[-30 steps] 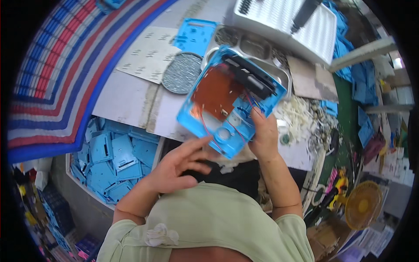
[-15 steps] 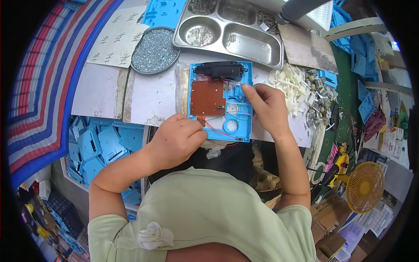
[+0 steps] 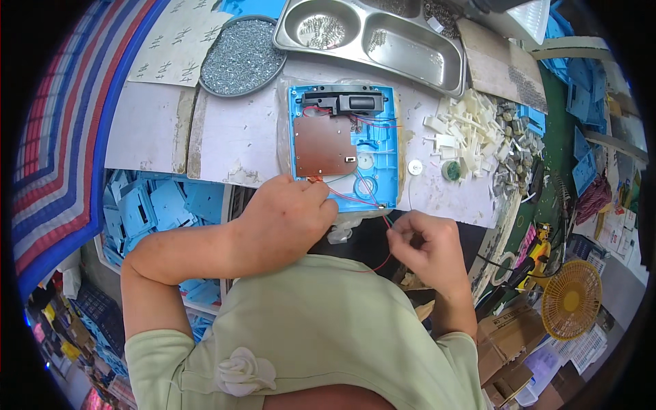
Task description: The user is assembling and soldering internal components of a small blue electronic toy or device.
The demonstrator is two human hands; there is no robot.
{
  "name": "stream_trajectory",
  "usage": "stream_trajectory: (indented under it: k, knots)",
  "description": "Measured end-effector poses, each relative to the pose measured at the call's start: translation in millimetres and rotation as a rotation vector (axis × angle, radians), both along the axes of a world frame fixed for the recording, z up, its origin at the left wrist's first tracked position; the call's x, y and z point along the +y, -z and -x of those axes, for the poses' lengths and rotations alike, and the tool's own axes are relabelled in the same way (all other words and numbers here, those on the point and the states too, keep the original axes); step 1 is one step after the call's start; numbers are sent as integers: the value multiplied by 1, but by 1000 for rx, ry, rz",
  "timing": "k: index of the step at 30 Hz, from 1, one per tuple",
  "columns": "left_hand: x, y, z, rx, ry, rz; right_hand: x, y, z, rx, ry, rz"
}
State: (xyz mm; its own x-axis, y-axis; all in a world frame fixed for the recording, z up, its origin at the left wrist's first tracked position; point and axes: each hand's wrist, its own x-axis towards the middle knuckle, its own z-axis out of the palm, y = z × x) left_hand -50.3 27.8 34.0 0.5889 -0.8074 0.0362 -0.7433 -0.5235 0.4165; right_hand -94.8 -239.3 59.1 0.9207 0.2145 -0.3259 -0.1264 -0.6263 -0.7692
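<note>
A blue plastic casing lies on the bench in front of me, with a brown circuit board and a black module inside. Thin red and white wires cross its right half. My left hand is closed at the casing's lower left corner, by some copper-coloured wire ends; its fingertips are partly hidden. Off the casing's lower right corner, my right hand pinches a thin red wire, whose loose part curves down toward my shirt.
Beyond the casing are a round dish of screws and a steel compartment tray. White plastic parts and metal pieces are heaped on the right, near a white disc and a green roll. Blue panels fill a bin at left.
My right hand has come from the casing's right side down toward me and now pinches a red wire. My left hand stays at the lower left corner. The black module looks turned.
</note>
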Motion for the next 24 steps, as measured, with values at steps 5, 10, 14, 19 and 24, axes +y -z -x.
stream_trajectory:
  k: [5, 10, 14, 19, 24]
  knots:
    - [-23, -5, -5, 45, -61, 271, 1, -18, -2, 531, -214, -393]
    - [-16, 23, -2, -83, 137, 329, -6, -2, -23, -391, -257, -43]
    - [-7, 28, 3, -168, 114, 479, 17, 23, -37, -731, -457, 147]
    - [29, 34, 16, -124, -196, 368, 56, 42, -33, -765, -415, 116]
    - [39, 42, 41, 39, -223, 266, 81, 50, -23, -770, -383, 37]
